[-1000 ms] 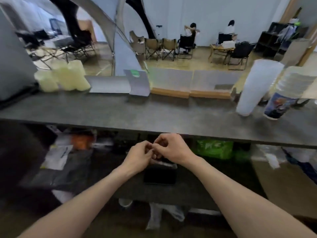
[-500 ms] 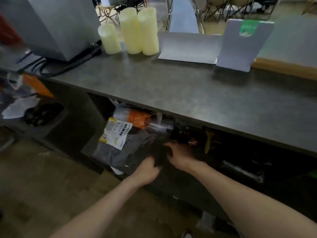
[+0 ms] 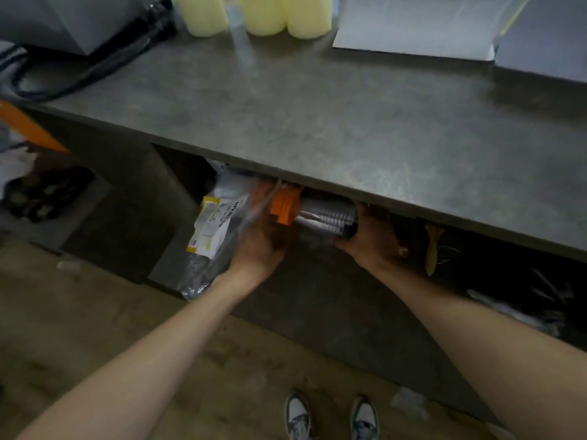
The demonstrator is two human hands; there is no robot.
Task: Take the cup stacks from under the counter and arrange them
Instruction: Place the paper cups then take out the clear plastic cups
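Two hands, left hand (image 3: 257, 249) and right hand (image 3: 371, 239), each grip an end of a sleeved cup stack (image 3: 320, 214) under the counter (image 3: 317, 115); next, likely drawing it out level.

this looks like a service counter in a café or drinks stall. a long grey counter (image 3: 349, 115) holds three pale yellow pillar candles (image 3: 254, 14), white card signs (image 3: 413, 23) and a grey machine (image 3: 63, 17) with black cables (image 3: 95, 68) trailing from it. the open shelf under it is stuffed with stock: a sleeve of stacked disposable cups (image 3: 327, 214) lying on its side, plastic-wrapped packets (image 3: 216, 223) (one with a yellow and white label), and loose bags. the floor (image 3: 79, 312) is worn, stained concrete.
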